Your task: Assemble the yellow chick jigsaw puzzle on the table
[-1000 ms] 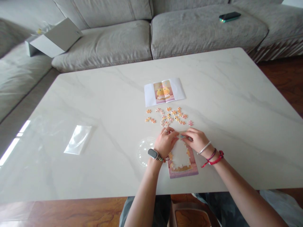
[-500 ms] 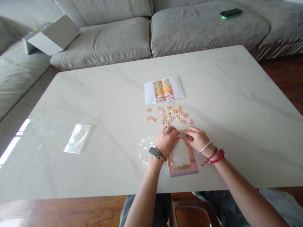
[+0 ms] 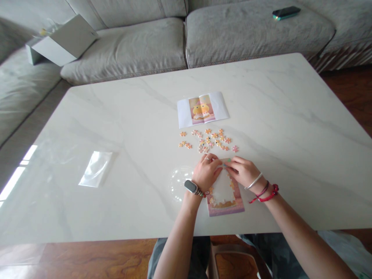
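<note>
A partly filled jigsaw puzzle (image 3: 226, 211) lies near the table's front edge, with a pale bare middle inside its pieced border. Over its far left side rests my left hand (image 3: 207, 170), fingers closed at the top edge. My right hand (image 3: 244, 171) meets it from the right, thumb and fingertips pinched on a small bluish puzzle piece (image 3: 224, 165). What the left fingertips hold, if anything, is hidden. Just beyond both hands, several loose puzzle pieces (image 3: 215, 135) in orange, yellow and pink are scattered.
Behind the pieces lies a creased paper sheet (image 3: 184, 113) with a yellow character picture. A clear plastic bag (image 3: 95, 169) is on the marble-patterned table (image 3: 130, 128) to the left. A grey sofa (image 3: 139, 48) stands beyond, holding a phone-like device (image 3: 286, 13) and a white box (image 3: 71, 38).
My hands stay together at the puzzle's top edge, with only slight finger movement; a greenish spot now shows beside the right fingers. The whole view has shifted slightly.
</note>
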`<control>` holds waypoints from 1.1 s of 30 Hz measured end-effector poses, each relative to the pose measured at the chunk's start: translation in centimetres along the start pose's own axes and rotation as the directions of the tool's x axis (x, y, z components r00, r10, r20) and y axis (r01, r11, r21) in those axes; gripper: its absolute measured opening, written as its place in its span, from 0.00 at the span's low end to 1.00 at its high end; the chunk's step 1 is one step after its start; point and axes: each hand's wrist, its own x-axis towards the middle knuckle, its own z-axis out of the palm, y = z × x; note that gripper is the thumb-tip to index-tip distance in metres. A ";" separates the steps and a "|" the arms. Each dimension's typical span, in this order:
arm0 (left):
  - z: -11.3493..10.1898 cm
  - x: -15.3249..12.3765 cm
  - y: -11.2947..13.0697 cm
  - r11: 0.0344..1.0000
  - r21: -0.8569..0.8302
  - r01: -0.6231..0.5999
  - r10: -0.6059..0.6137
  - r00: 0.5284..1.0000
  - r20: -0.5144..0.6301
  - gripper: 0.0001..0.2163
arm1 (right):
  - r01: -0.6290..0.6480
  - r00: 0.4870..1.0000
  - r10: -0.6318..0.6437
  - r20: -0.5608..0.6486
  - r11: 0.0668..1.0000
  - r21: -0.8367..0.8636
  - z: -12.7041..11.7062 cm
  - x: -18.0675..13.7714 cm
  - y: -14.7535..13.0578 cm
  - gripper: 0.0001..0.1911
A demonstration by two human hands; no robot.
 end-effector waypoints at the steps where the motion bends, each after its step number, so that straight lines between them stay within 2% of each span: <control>1: 0.0 0.0 0.0 1.000 0.000 0.003 -0.003 1.000 -0.001 0.07 | 0.003 1.000 -0.003 0.005 1.000 -0.012 0.0 0.0 -0.1 0.11; 7: 0.1 0.0 0.0 1.000 0.011 0.003 -0.003 1.000 -0.004 0.07 | -0.001 0.999 0.005 0.043 0.995 -0.104 -0.3 0.0 -0.7 0.13; 12: -0.2 0.0 0.2 0.998 0.064 -0.018 0.018 1.000 -0.001 0.06 | 0.000 0.997 0.018 0.072 0.969 -0.246 -0.4 0.1 -1.6 0.13; 18: -0.2 -1.2 2.8 0.944 0.328 0.042 -0.044 0.999 -0.004 0.08 | -0.035 0.991 0.083 0.108 0.923 -0.382 -0.7 0.1 -2.7 0.12; 21: 0.1 -1.6 3.9 0.903 0.420 0.092 -0.095 0.995 -0.015 0.09 | -0.022 0.993 0.057 0.100 0.945 -0.325 -0.8 -0.1 -2.5 0.11; 24: 0.1 -1.7 4.1 0.906 0.409 0.107 -0.111 0.994 -0.013 0.10 | 0.024 0.993 0.007 0.120 0.965 -0.260 -0.8 -0.3 -2.3 0.11; 29: -0.2 -1.5 3.1 0.953 0.286 0.103 -0.105 0.994 -0.010 0.11 | -0.030 0.995 0.051 0.084 0.970 -0.243 -0.3 -0.5 -2.1 0.11; 33: 0.0 -0.9 1.9 0.991 0.088 0.097 -0.094 0.995 -0.040 0.11 | -0.015 0.999 0.017 -0.037 0.999 0.037 -0.2 -0.3 -0.9 0.13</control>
